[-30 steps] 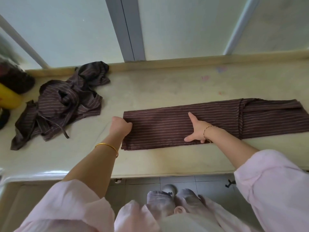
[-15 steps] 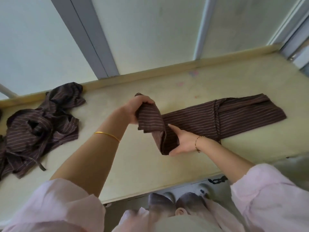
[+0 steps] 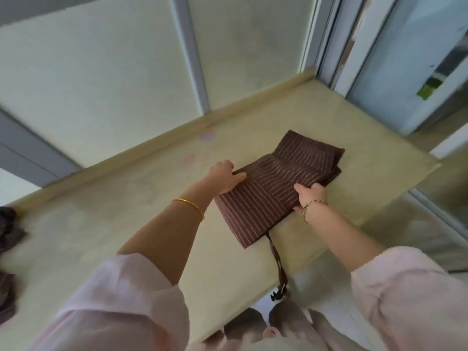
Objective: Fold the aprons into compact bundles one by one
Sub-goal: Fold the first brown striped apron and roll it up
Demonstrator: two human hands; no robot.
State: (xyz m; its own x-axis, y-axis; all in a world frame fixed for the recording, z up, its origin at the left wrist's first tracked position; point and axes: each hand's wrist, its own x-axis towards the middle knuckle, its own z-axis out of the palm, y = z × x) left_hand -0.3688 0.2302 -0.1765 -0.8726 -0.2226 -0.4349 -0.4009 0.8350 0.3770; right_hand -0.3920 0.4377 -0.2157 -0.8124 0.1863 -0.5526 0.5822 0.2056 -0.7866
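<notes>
A brown striped apron [image 3: 255, 211] lies on the pale counter [image 3: 152, 224], folded over itself into a short layered rectangle. My left hand [image 3: 224, 177] rests on the far left edge of the upper layer, fingers lying along the cloth. At the near right side, my right hand [image 3: 310, 197] pinches the edge of the fold, thumb on top. A dark apron strap [image 3: 277, 264] trails from under the bundle and hangs over the counter's front edge.
Part of a second crumpled striped apron [image 3: 8, 231] shows at the far left edge of the counter. Frosted panels with grey frames [image 3: 192, 54] back the counter, and it ends at a corner [image 3: 430, 165] on the right.
My left hand carried the apron's left end over to the right and laid it on the rest, halving the long strip. My right hand moved to the fold's near edge. The view swung right.
</notes>
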